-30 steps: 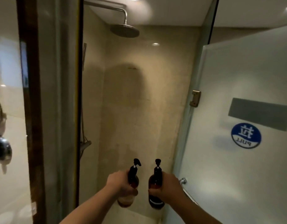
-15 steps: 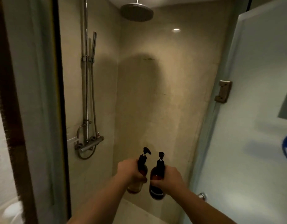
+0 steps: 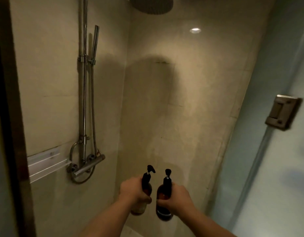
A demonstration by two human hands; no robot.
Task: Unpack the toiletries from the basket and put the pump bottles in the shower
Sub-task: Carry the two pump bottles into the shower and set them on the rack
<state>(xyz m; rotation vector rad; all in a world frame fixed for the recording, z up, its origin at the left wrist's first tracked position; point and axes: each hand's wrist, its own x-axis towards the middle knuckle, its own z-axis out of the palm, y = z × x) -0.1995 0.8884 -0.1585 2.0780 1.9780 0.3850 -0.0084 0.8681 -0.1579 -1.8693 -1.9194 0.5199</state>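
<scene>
- My left hand (image 3: 135,190) is clasped round the shoulder of the first pump bottle (image 3: 146,181). My right hand (image 3: 176,196) is clasped round the second pump bottle (image 3: 163,213).
- I hold both upright, pumps on top, probably so that nothing leaks.
- They hang side by side in the air before me at the shower doorway, close together, resting on nothing.
- A clear wall shelf (image 3: 45,164) just beside the mixer valve (image 3: 88,167) on the left wall looks the likely spot for them.
- The glass door (image 3: 276,177) stands open on my right.
</scene>
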